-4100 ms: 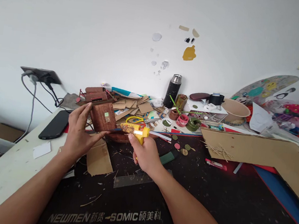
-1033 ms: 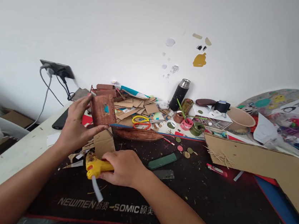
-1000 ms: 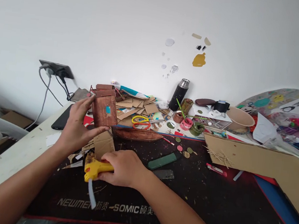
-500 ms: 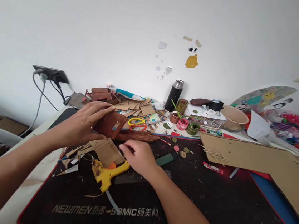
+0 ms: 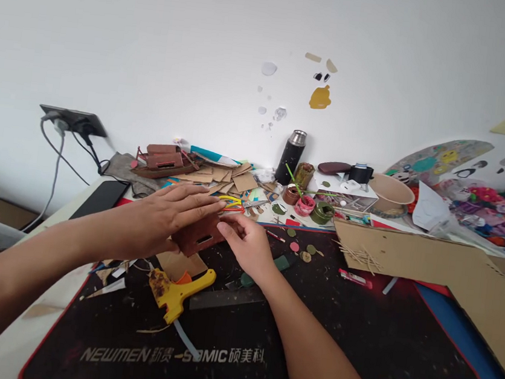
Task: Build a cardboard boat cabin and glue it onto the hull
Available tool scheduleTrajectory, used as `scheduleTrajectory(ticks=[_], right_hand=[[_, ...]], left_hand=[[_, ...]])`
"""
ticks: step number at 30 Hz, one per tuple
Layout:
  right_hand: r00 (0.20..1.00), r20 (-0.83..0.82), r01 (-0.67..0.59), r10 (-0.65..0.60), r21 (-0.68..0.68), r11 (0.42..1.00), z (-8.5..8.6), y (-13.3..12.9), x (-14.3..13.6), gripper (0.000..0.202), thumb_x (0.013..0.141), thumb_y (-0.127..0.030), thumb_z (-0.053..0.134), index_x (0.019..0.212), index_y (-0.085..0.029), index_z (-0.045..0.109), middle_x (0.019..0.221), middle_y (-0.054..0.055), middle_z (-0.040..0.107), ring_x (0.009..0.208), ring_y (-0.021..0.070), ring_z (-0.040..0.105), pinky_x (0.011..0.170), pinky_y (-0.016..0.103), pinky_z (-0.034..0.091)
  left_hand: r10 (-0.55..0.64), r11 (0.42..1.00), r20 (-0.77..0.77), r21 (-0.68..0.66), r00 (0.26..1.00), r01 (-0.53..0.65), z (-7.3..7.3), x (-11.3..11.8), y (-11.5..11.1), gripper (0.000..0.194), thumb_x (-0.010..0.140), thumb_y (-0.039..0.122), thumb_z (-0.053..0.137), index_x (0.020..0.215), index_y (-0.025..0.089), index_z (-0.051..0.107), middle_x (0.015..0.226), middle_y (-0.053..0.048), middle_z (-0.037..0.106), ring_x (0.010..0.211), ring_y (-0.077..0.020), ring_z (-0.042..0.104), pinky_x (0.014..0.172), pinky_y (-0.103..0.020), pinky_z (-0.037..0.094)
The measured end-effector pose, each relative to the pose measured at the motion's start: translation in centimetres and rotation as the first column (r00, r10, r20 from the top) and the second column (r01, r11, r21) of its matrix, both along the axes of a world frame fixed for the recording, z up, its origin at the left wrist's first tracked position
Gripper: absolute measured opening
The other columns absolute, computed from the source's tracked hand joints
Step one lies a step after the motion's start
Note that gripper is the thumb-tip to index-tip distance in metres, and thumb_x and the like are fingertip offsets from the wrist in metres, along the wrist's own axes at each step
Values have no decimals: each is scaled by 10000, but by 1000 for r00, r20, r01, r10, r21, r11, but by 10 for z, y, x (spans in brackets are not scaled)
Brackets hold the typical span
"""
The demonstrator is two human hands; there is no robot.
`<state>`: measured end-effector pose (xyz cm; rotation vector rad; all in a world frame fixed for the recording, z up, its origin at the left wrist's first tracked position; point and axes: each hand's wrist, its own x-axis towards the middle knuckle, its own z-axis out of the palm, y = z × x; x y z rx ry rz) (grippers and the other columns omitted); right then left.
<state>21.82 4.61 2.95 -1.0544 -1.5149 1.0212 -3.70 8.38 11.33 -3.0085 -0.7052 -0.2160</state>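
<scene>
A brown-painted cardboard piece [image 5: 199,239] with a narrow slot cut in it is held between my hands, above the black desk mat. My left hand [image 5: 171,217] grips it from the left, fingers stretched over its top edge and thumb lower down. At its right end my right hand [image 5: 249,244] is closed, thumb and fingers pinching the edge. Just below lie a bare cardboard scrap [image 5: 180,264] and a yellow glue gun [image 5: 177,293] with a glue stick in its back. My left hand hides much of the brown piece.
Behind are a small brown model boat [image 5: 164,161], cardboard scraps [image 5: 224,177], yellow-handled scissors [image 5: 231,201], a black thermos [image 5: 291,157] and open paint jars [image 5: 305,205]. A large cardboard sheet [image 5: 409,253] covers the right side. A red cutter [image 5: 355,278] lies on the mat.
The brown piece has moved right and tilted. My left hand has moved right with it, and my right hand has risen to take hold of its right edge. The view has shifted slightly.
</scene>
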Motion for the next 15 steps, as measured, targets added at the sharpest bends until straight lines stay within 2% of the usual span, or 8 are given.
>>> scheduleTrajectory(ticks=[1, 5, 9, 12, 15], right_hand=[[1000, 24, 7, -7, 6, 1000, 1, 0, 1, 258, 973, -441, 724, 1096, -223, 790, 1028, 52, 814, 873, 206, 716, 800, 329, 535], [986, 161, 26, -31, 31, 999, 6, -2, 5, 219, 969, -430, 730, 1009, -225, 794, 789, 4, 735, 694, 178, 613, 672, 308, 449], [976, 211, 46, -52, 34, 998, 7, -3, 5, 218, 957, -428, 723, 890, -221, 742, 687, -21, 639, 631, 165, 535, 598, 293, 367], [989, 141, 38, -41, 26, 999, 8, -2, 6, 215, 960, -425, 687, 914, -220, 732, 746, -8, 668, 662, 166, 543, 624, 293, 388], [996, -33, 84, -84, -11, 996, 10, 4, 11, 220, 937, -437, 697, 961, -221, 733, 716, -24, 615, 645, 155, 518, 629, 290, 400]], left_hand=[[-3, 1000, -4, 12, 1000, 3, 0, 3, 1, 963, 986, 384, 687, 1756, 355, 110, 1772, -76, 383, 1642, -346, 297, 1326, -540, 278], [22, 1000, -39, 14, 999, -22, 0, 12, 3, 916, 939, 195, 612, 1740, 383, 209, 1763, -17, 406, 1656, -314, 284, 1354, -529, 204], [34, 998, -130, -43, 991, -40, 1, 22, -2, 954, 916, 99, 535, 1738, 427, 180, 1774, 37, 377, 1679, -282, 232, 1370, -551, 136], [10, 999, -68, -32, 998, -12, 5, 24, -4, 940, 932, 138, 571, 1740, 417, 179, 1785, 25, 354, 1680, -296, 229, 1376, -561, 134], [43, 999, 64, -13, 997, -42, 12, 16, -2, 932, 959, 346, 674, 1745, 390, 176, 1828, -17, 238, 1679, -359, 210, 1368, -596, 174]])
